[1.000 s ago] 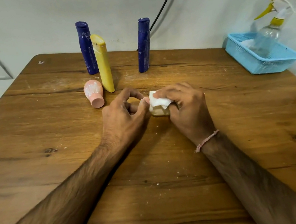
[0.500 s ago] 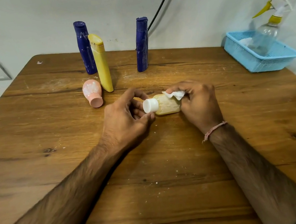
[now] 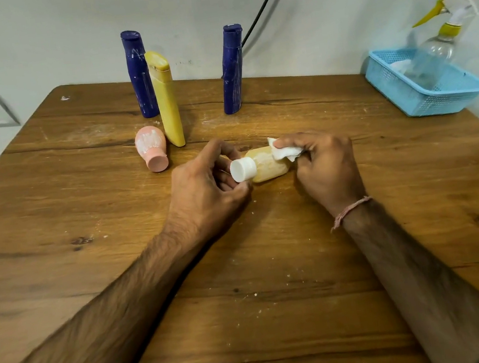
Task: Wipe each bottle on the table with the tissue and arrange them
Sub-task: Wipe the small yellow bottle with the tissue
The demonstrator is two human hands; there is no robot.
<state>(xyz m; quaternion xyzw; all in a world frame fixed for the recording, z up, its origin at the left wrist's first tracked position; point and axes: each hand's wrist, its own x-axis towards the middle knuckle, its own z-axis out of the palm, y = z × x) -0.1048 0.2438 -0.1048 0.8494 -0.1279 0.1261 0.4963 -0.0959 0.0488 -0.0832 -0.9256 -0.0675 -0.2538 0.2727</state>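
You've got the small yellow bottle (image 3: 269,168) on its side just above frame ctr, low over the table (image 3: 254,320); can't tell if it touches the wood. Your left hand (image 3: 205,193) is curled round the cap end, fingers & thumb pinching the white cap (image 3: 243,169), which points toward you & left. Your right hand (image 3: 327,167) pinches the folded tissue (image 3: 285,151) against the btl's upper far side, fingers bent over it. Step in hand, as I read it: wiping this btl's body. To do it well, make the left hand the anchor & the turner: roll the btl by the cap a bit at a time so each face comes under the tissue, vs. chasing round it w/ the right. Stroke along the length w/ firm pressure; the body looks streaked w/ whitish residue, so expect more than one pass. Re-fold the tissue to a clean face if it loads up. Don't skip the base, hidden behind your right hand, or the neck under the cap. A small round cap gives a slim grip, so don't press so hard the btl pivots out. Prob. left to do: the pink bottle (image 3: 151,146), lying on its side left of ctr, shows white smears. The tall yellow bottle (image 3: 166,98), left blue bottle (image 3: 139,74) & right blue bottle (image 3: 232,69) stand at upper ctr, the blue ones w/ pale streaks. The blue basket (image 3: 438,99) w/ spray bottle (image 3: 436,46) sits at the right edge, well apart.
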